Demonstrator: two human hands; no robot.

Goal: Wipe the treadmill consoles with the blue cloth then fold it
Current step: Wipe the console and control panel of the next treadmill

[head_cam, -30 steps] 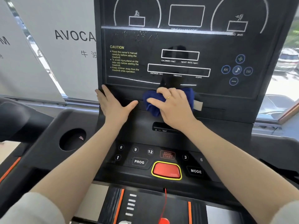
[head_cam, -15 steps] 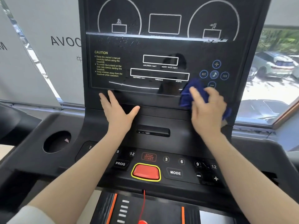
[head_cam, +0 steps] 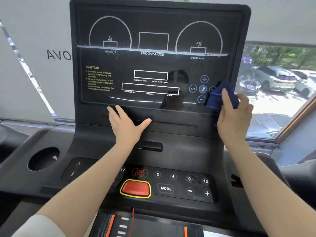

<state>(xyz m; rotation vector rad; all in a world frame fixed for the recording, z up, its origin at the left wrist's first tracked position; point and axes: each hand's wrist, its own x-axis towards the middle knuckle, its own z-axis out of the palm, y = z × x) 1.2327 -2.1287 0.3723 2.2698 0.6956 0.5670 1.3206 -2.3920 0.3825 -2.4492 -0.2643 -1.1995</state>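
Observation:
The black treadmill console (head_cam: 153,65) fills the middle of the head view, its glossy display panel upright. My right hand (head_cam: 234,117) grips the bunched blue cloth (head_cam: 217,96) and presses it against the panel's lower right corner, beside the round music buttons. My left hand (head_cam: 126,124) lies flat, fingers spread, on the ledge just below the display, holding nothing. The cloth covers one of the round buttons.
Below the ledge sit a red stop button (head_cam: 136,188), a MODE key (head_cam: 166,188) and speed keys. A round cup holder (head_cam: 43,159) is at the left. A window with parked cars (head_cam: 277,81) is right of the console.
My right hand has swept the blue cloth from the centre of the ledge to the right and up onto the panel's lower right corner. My left hand has stayed on the ledge.

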